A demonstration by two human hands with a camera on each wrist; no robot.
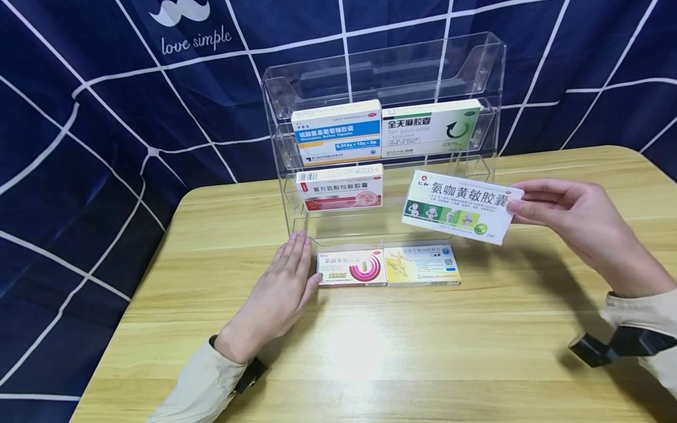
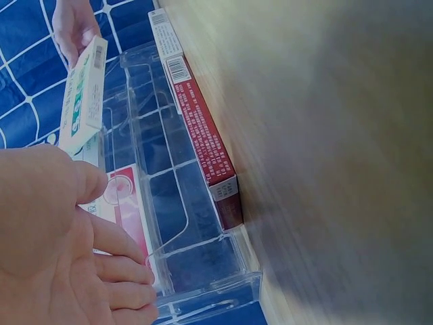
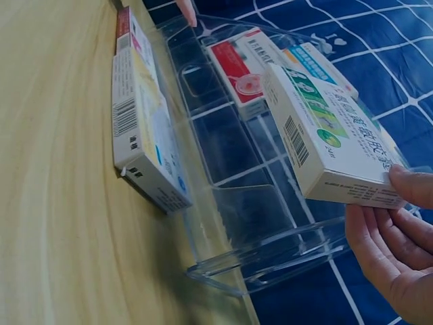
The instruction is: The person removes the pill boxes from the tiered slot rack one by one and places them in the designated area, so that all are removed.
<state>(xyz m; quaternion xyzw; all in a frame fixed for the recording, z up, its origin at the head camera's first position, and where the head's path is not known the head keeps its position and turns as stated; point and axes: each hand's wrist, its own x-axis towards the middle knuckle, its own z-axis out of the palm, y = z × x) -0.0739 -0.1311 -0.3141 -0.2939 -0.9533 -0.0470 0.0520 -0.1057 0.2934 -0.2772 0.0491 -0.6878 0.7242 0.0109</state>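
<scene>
My right hand (image 1: pixel 571 217) pinches the right end of a white and green medicine box (image 1: pixel 459 207), thumb on the front face and fingers behind. The box is tilted and held in front of the middle tier of a clear acrylic rack (image 1: pixel 338 226), right of a red and white medicine box (image 1: pixel 341 188). At the rack's lower left corner, my left hand (image 1: pixel 285 276) touches the rack with straight fingers. Its thumb is beside a white box with a pink ring (image 1: pixel 351 268), which lies in front of the rack next to a yellow and blue box (image 1: pixel 423 264).
On the rack's upper tier stand a blue and white box (image 1: pixel 338 134) and a green and white box (image 1: pixel 431 129). A wooden table (image 1: pixel 222 223) bears the rack. Behind it hangs a dark blue cloth (image 1: pixel 211 106) with white lines.
</scene>
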